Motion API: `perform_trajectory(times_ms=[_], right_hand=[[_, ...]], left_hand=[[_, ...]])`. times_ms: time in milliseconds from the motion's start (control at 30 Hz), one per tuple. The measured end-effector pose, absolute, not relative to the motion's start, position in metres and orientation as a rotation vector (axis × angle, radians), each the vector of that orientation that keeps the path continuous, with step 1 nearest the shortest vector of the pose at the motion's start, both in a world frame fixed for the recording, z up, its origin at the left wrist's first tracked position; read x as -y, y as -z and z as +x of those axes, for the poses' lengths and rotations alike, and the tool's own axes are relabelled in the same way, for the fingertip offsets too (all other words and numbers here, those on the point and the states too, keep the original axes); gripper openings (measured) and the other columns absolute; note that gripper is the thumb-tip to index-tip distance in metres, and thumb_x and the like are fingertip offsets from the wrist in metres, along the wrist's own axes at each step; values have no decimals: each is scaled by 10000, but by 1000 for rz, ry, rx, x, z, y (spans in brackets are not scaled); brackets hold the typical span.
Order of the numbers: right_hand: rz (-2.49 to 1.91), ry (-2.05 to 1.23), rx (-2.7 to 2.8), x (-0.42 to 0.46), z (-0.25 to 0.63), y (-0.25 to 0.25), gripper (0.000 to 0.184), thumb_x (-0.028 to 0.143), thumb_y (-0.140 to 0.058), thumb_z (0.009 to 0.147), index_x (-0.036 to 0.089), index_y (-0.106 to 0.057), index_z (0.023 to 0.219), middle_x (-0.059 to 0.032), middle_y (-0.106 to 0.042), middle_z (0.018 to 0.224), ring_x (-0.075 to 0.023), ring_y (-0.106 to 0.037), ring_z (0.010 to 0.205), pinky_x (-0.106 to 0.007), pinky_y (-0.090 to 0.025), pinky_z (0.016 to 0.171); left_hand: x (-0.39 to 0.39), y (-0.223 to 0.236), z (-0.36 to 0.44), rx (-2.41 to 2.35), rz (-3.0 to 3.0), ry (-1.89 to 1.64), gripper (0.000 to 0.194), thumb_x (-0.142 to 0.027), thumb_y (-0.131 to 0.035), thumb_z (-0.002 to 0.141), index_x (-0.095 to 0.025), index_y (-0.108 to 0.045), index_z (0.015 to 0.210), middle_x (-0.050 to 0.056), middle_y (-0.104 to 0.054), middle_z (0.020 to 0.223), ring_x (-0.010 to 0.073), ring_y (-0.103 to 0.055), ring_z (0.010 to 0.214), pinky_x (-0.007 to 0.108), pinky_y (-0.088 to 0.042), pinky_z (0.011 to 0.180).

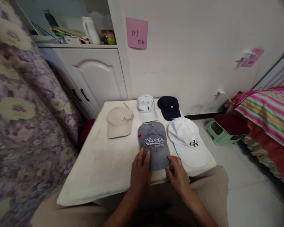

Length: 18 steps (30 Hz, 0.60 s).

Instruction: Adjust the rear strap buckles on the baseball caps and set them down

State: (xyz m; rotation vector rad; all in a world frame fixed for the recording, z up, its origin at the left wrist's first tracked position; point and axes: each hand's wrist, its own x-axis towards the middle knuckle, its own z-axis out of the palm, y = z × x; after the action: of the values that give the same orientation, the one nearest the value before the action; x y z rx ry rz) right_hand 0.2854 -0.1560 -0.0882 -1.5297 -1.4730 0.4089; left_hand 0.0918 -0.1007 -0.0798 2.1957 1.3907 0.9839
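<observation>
**Grey cap (155,146) between left hand (140,171) and right hand (178,173)**

On the table (104,170), near side, right of its middle: nearer than the pale cap (146,108), just left of the white cap (188,143), brim toward the near edge. At the left of the brim, left hand with fingers extended and little spread; thumb not clear, so pinch or mere touch impossible to tell. At the right of the brim, right hand with thumb and forefinger narrowly apart at the edge; firm grip or light contact, again impossible to tell.

For good handling, press lightly and evenly from both sides, steer by the stiffer brim rather than the soft crown, and avoid nudging the white cap.

Marks, left to right: on the beige cap (119,123), a small slanted-bar logo, Adidas-like; on the pink note (137,33) on the far wall (191,72), handwritten "243" above an unclear line; on the pale cap, a dark horse-and-rider figure, Polo-style; on the grey cap, "Always" in white script, apparently "75" beneath, plus a patch too small to read; on the navy cap (169,108), a pale emblem and tiny brim lettering, both illegible; on the white cap, C or G overlapping K, perhaps Calvin Klein; on the pink slip (252,60), far right, nothing legible.
</observation>
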Motion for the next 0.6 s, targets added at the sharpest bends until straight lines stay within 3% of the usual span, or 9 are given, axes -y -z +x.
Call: perform_trajectory(times_ms=[100, 200, 333, 600], right_hand=[[-1590, -341, 1522, 154, 283, 86, 508, 89, -507, 796, 204, -556, 1288, -141, -588, 1252, -258, -663, 997, -417, -588, 858], [-1615, -314, 1581, 152, 282, 84, 489, 81, -481, 805, 210, -557, 1271, -131, -588, 1244, -267, -640, 1091, -411, -581, 884], [-1635, -275, 1589, 153, 279, 82, 480, 72, -462, 810, 208, -546, 1263, -130, -584, 1230, -243, -665, 993, -378, -590, 826], [-1643, -231, 1531, 158, 275, 80, 264, 113, -477, 849, 222, -548, 1079, -83, -609, 1021, -225, -652, 861, -338, -565, 740]], left_hand=[[99, 79, 93, -1423, 1979, -1047, 599, -32, -562, 756, -246, -635, 1310, 177, -599, 1310, 397, -524, 1237, 611, -309, 1091], [99, 81, 92, -1383, 1823, -1100, 485, -106, -593, 792, -259, -703, 1239, 145, -676, 1135, 371, -587, 1094, 536, -363, 1052], [100, 83, 88, -1326, 1751, -1115, 449, -142, -632, 783, -264, -733, 1204, 114, -696, 1023, 346, -606, 1003, 458, -406, 1004], [99, 85, 83, -1232, 1714, -1048, 462, -145, -636, 754, -314, -747, 1170, 83, -712, 1080, 327, -605, 1032, 437, -429, 1002]])
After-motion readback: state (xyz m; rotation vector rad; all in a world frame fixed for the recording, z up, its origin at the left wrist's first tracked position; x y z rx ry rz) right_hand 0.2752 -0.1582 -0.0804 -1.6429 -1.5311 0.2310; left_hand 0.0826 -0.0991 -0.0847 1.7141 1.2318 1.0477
